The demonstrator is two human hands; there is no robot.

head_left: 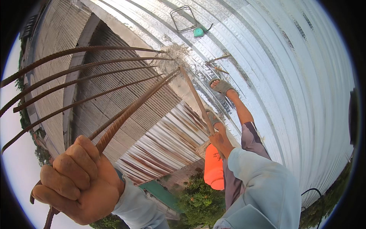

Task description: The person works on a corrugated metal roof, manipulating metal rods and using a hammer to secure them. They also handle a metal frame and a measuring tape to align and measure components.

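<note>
My left hand (76, 183) is clenched around a rusty ribbed steel bar (126, 114) that runs up to a rough concrete patch (171, 55). Several more rusty bars (76, 68) fan out from that same patch toward the left. My right hand (220, 142) grips the lower end of a long wooden handle (196, 97) that slants toward the concrete. Directly below that hand is an orange bucket (213, 170); I cannot tell how it is held. My feet in sandals (223, 87) stand on the shiny corrugated metal roof (289, 68).
A bent wire rectangle (183, 17) and a small green object (198, 32) lie on the roof farther off, with short sticks (217, 63) near the concrete. Rusty corrugated sheets (164, 141) and another ribbed roof (57, 30) lie lower down. Trees (198, 198) show beyond the edge.
</note>
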